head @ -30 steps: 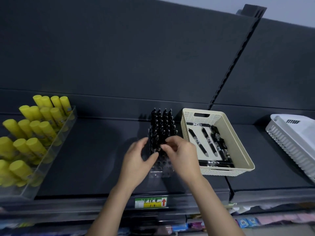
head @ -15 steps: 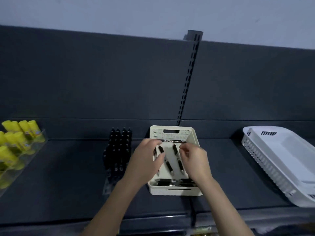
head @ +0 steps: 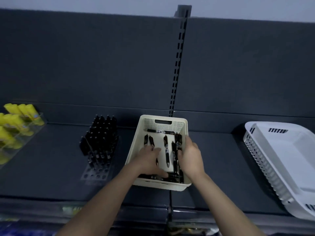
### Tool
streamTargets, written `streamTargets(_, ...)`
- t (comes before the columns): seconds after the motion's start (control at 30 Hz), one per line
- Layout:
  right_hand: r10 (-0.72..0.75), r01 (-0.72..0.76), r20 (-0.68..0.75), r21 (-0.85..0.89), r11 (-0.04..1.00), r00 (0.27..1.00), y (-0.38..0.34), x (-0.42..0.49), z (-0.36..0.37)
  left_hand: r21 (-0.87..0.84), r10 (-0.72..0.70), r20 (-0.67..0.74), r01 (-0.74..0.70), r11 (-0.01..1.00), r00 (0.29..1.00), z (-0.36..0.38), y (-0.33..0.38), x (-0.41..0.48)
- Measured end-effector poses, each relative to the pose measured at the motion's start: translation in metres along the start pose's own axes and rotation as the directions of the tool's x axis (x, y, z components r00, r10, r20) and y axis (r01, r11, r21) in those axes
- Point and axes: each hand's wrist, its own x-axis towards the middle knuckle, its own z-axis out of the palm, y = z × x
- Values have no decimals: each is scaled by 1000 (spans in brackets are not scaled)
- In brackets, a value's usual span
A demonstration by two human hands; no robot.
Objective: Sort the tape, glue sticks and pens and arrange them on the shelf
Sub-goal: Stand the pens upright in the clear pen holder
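Note:
A cream basket (head: 162, 120) stands mid-shelf with several black pens (head: 166, 150) loose inside. My left hand (head: 149, 161) lies palm down in its left half, fingers resting over two pens, thumb stretched along the pens at the near wall. My right hand (head: 190, 155) is at the basket's right wall, with its fingers curled round a bunch of pens there. To the left, a clear rack (head: 95, 174) holds many black pens (head: 100, 137) upright. Yellow glue sticks (head: 16, 120) fill a clear tray at the far left. No tape is in view.
A white slotted basket (head: 265, 155) lies on the shelf at the right, partly over the front edge. The dark back panel has a slotted upright (head: 177, 68) behind the cream basket. Bare shelf lies between the glue tray and the pen rack.
Both hands left the pen rack and moved right into the cream basket. They have since sunk deeper, the left onto the left pens and the right against the right wall.

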Motion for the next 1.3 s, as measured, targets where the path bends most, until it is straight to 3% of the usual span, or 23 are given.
streamTargets(0.07, 1, -1, 23, 1, 1000, 1000, -1, 0, 2, 34, 52, 89, -55, 998, 995, 6, -2, -1)
streamTargets(0.27, 22, -22, 25, -5, 1000, 999, -1, 0, 1, 175, 137, 142, -161, 971, 980, 1, 2, 0)
streamTargets(0.4, 42, -42, 21, -4, 999, 999, -2, -2, -1, 395, 232, 195, -293, 870, 953, -1, 12, -4)
streamTargets(0.53, 50, -50, 7, -5, 999, 999, -1, -2, 0, 436, 348, 59, -338, 834, 936, 0, 15, -9)
streamTargets(0.7, 41, -41, -18, -17, 999, 999, 0, -2, 2, 355, 347, -84, -298, 886, 934, -1, 19, -4)
streamTargets(0.83, 39, -38, -33, 3, 999, 999, -1, -3, 2, 18, 246, -209, -248, 969, 946, -12, 14, 4)
streamTargets(0.97, 56, -55, -46, 19, 998, 997, -2, -3, 2, -284, -121, -342, 21, 959, 932, -28, 8, 17)
streamTargets(1.1, 64, -62, -57, 46, 997, 996, -4, -5, 3, -162, -259, -221, 226, 960, 940, -23, 9, 32)
streamTargets(1.3, 62, -61, -41, 11, 998, 997, -7, -3, 2, -224, -282, -151, 245, 943, 947, -8, 39, 48)
